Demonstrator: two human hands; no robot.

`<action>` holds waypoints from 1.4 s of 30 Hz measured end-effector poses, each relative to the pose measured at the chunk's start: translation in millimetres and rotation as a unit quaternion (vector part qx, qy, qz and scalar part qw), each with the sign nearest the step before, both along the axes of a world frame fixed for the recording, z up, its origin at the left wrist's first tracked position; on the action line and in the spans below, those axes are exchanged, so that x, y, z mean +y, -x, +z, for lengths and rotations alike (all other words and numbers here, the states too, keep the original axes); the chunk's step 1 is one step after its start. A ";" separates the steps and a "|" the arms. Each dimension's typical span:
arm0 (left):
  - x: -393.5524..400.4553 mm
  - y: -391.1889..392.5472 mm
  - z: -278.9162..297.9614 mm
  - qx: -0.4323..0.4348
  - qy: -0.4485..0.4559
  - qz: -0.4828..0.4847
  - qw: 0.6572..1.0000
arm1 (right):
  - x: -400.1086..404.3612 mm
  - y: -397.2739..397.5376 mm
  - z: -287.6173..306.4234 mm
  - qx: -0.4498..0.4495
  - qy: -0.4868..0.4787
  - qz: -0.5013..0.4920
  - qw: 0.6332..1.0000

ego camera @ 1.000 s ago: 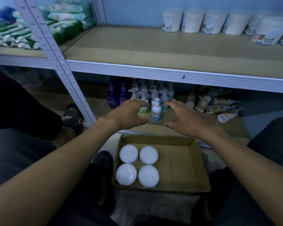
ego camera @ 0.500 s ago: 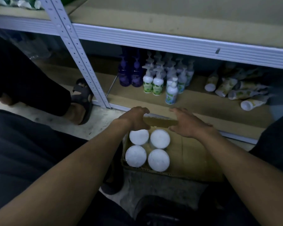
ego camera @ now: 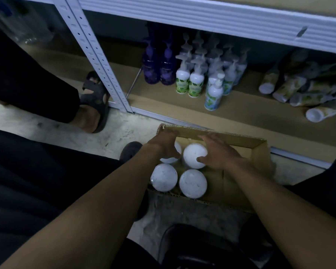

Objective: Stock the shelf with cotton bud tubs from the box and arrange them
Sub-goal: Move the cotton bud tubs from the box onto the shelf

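Centre frame, open brown cardboard box [ego camera: 258, 152] held four white round-lidded cotton bud tubs [ego camera: 192, 183]; left hand [ego camera: 164, 145] gripped far-left tub [ego camera: 175, 155], right hand [ego camera: 218, 152] gripped far-right tub [ego camera: 194, 155].

Four white-lidded cotton bud tubs [ego camera: 192, 183] upright, two-by-two, in left half of open cardboard box [ego camera: 257, 152].

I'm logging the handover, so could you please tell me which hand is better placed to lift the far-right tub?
Right. The right hand already brackets that tub; the left hand covers its neighbour.
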State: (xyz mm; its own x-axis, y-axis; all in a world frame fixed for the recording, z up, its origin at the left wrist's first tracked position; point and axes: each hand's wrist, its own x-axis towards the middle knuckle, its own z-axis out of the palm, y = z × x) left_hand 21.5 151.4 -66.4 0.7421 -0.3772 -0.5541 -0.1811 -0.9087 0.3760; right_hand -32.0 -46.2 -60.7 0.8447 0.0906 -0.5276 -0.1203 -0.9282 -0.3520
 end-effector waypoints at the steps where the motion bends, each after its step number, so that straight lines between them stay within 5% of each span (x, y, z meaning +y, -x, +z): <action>1: 0.7 0.4 -3.9 0.004 0.000 -0.001 1.000 | 1.8 0.4 -3.9 0.002 0.002 0.006 1.000; 26: -4.1 12.8 -42.3 -0.038 -0.083 -0.009 0.996 | 35.9 8.6 -53.8 -0.003 0.030 -0.015 0.999; 42: -9.4 8.9 -7.0 -0.063 -0.039 0.012 0.997 | 14.8 2.5 -11.6 -0.050 -0.002 -0.056 0.997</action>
State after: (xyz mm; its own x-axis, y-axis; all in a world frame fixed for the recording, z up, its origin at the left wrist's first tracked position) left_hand 12.6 142.1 -73.4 0.8153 -0.3188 -0.4833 -0.2010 -0.9387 0.2801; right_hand -34.5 -31.4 -72.4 0.8982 -0.0059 -0.4395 -0.1874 -0.9095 -0.3710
